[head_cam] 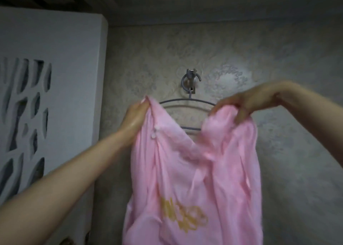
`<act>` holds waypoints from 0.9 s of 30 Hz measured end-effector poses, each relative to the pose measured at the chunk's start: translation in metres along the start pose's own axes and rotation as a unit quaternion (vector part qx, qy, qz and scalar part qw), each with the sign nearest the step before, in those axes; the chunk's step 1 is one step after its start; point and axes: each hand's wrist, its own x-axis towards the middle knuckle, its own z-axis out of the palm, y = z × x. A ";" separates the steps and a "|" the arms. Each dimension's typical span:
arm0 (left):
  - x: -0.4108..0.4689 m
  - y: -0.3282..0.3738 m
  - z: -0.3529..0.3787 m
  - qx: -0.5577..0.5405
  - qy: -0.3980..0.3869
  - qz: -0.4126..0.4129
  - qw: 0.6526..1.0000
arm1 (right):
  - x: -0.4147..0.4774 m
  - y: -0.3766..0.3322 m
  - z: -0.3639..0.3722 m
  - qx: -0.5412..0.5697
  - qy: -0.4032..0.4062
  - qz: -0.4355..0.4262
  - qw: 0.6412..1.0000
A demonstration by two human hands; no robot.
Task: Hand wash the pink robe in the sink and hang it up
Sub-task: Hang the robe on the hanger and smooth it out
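Hands [136, 117] [246, 105] grip pink robe [194, 179] before hanger [187, 102] on hook [191, 81].

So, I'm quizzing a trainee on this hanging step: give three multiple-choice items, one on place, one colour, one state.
1. The hanger hangs from: A) a wall hook B) a door handle C) a rope.
2. The print on the robe is: A) blue B) yellow C) black.
3. The robe is gripped by: A) both hands B) one hand C) no hand.
Key: 1 A, its neck sits on the wall hook; 2 B, yellow shows on pink cloth; 3 A, left hand and right hand each grip its top edge.
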 end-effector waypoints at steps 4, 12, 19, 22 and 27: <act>0.039 0.059 0.021 0.067 0.024 0.116 0.991 | 0.006 -0.017 0.049 -0.096 -0.001 -0.051 0.994; 0.046 0.091 0.043 0.098 0.003 0.121 0.988 | 0.031 -0.014 0.087 0.424 0.127 -0.146 0.885; 0.046 0.068 -0.022 0.260 -0.082 0.167 0.948 | 0.018 0.030 0.051 0.310 0.233 -0.095 0.917; 0.044 0.060 -0.034 0.467 -0.096 0.292 0.829 | 0.027 0.030 0.051 0.285 0.359 -0.092 0.884; 0.051 0.033 -0.044 0.434 -0.098 0.241 0.862 | 0.034 0.031 0.062 0.353 0.286 -0.101 0.885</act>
